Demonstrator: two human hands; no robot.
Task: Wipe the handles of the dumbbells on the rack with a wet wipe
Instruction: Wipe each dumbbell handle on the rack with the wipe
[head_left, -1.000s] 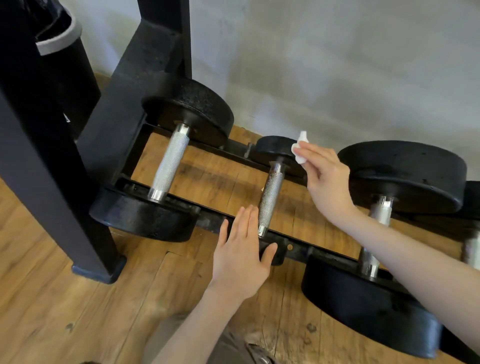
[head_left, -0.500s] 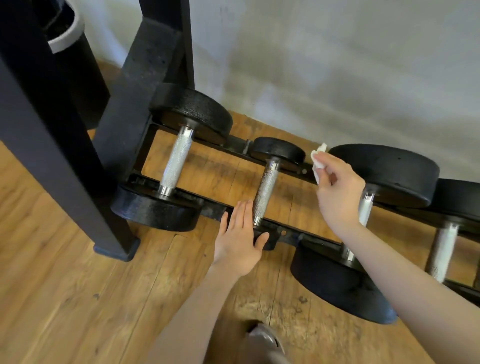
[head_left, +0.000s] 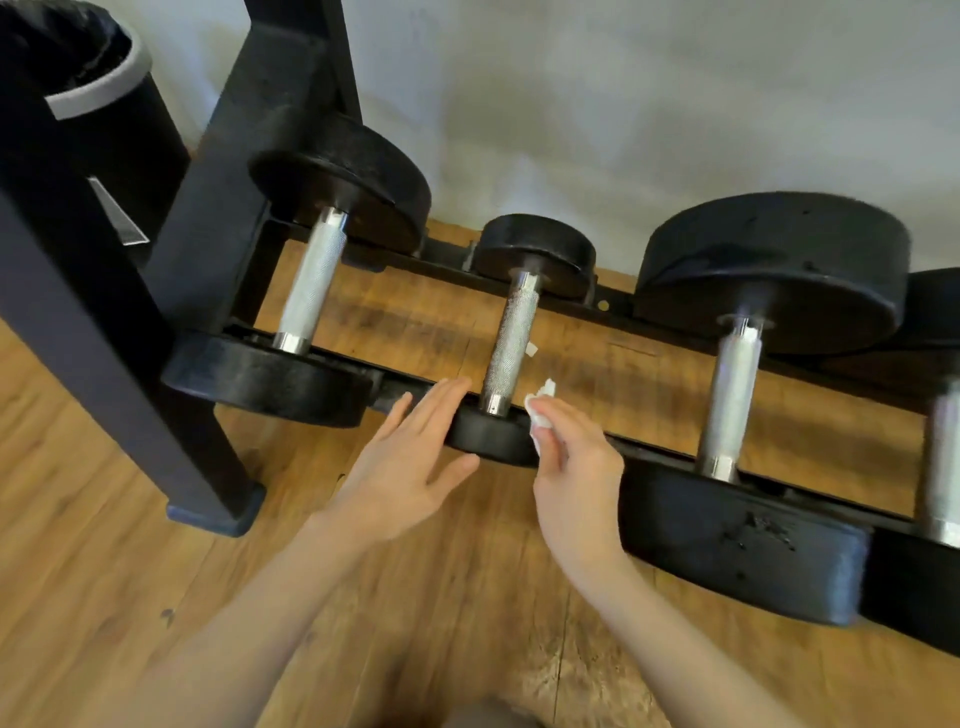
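A low black rack (head_left: 613, 306) holds several black dumbbells with knurled metal handles. The small middle dumbbell (head_left: 511, 343) has a darker, rust-flecked handle. My left hand (head_left: 410, 462) lies with straight fingers against the left side of its near weight plate. My right hand (head_left: 571, 467) pinches a crumpled white wet wipe (head_left: 540, 408) just right of the near end of that handle. To the left sits a larger dumbbell (head_left: 311, 280), and to the right another large dumbbell (head_left: 735, 395).
A black upright post of the rack (head_left: 104, 332) stands on the wooden floor at the left. Behind it is a black bin (head_left: 98, 104) with a grey rim. A pale wall (head_left: 623, 104) runs close behind the rack. A further dumbbell (head_left: 943, 457) shows at the right edge.
My right hand with the wipe has come down from the far end of the small dumbbell to its near end. My left hand stays at the near plate. The view has shifted closer.
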